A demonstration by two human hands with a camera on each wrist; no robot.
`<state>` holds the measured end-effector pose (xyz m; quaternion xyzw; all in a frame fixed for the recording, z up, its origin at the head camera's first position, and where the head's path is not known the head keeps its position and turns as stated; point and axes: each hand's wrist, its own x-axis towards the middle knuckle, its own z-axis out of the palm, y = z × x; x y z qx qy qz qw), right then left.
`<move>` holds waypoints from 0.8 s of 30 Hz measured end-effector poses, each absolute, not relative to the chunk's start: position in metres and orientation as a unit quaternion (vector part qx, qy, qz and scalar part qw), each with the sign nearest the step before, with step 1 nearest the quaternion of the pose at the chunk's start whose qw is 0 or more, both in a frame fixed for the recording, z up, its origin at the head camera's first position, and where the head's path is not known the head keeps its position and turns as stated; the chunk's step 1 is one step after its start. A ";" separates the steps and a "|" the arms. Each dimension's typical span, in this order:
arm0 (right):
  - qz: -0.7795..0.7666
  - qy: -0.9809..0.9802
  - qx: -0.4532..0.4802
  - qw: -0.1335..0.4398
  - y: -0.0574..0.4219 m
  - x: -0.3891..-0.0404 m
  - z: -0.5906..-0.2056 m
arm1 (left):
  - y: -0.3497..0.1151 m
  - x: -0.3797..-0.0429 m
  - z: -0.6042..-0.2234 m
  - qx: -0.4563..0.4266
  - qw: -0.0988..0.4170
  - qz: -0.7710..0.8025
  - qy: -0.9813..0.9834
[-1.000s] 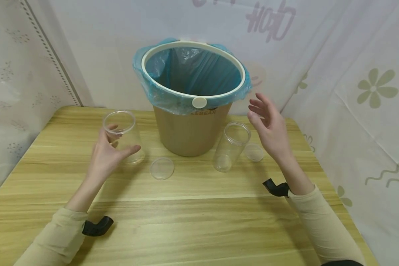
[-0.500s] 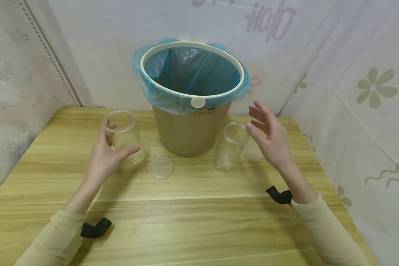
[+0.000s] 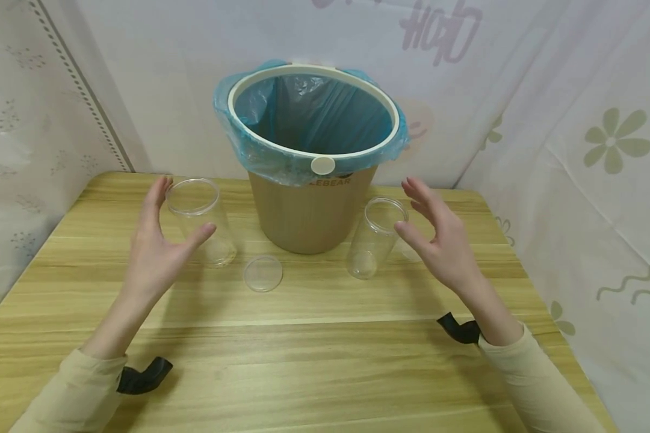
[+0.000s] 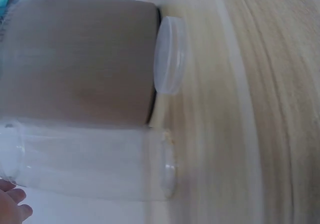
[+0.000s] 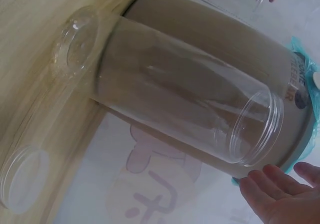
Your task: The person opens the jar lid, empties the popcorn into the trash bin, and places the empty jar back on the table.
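Observation:
On the left of the table stands a clear plastic jar [image 3: 219, 242], upright and lidless. My left hand [image 3: 153, 258] is beside it, thumb and fingers spread wide around its upper part; in the left wrist view the fingertips [image 4: 20, 204] lie close to the rim, and contact cannot be told. A second clear jar [image 3: 369, 245] stands upright at the right, also without a lid. My right hand [image 3: 445, 249] hovers by its rim with fingers spread, apart from it in the right wrist view. One clear lid [image 3: 263, 273] lies between the jars; another lid [image 5: 27, 179] lies right of the second jar.
A brown bin [image 3: 309, 216] stands at the back middle of the table, behind the jars. It has a blue bag [image 3: 271, 162] folded over it and a cream ring [image 3: 314, 67] on top. Patterned curtains [image 3: 574, 72] hang around the wooden table [image 3: 314, 355].
My left hand has opened wider and drawn back to the left, away from the left jar. My right hand has come down and slightly nearer the right jar. The jars stay in place.

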<state>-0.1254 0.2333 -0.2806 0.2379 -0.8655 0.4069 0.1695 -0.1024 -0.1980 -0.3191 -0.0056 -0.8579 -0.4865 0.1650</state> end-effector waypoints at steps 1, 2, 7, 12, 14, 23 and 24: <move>0.404 -0.865 0.243 0.173 0.233 -0.124 -0.281 | -0.197 -0.101 -0.317 -0.008 0.166 -0.484 -0.859; 0.399 -0.865 0.248 0.175 0.232 -0.123 -0.281 | -0.196 -0.100 -0.316 -0.011 0.169 -0.481 -0.861; 0.374 -0.869 0.264 0.184 0.230 -0.117 -0.281 | -0.190 -0.094 -0.308 -0.024 0.180 -0.471 -0.863; 0.358 -0.874 0.271 0.187 0.228 -0.113 -0.281 | -0.181 -0.087 -0.298 -0.058 0.209 -0.462 -0.860; 0.352 -0.874 0.277 0.187 0.228 -0.112 -0.282 | -0.177 -0.085 -0.295 -0.077 0.221 -0.458 -0.857; 0.331 -0.870 0.317 0.182 0.222 -0.105 -0.286 | -0.159 -0.077 -0.292 -0.160 0.245 -0.429 -0.854; 0.328 -0.868 0.324 0.184 0.222 -0.104 -0.286 | -0.157 -0.077 -0.292 -0.171 0.247 -0.425 -0.854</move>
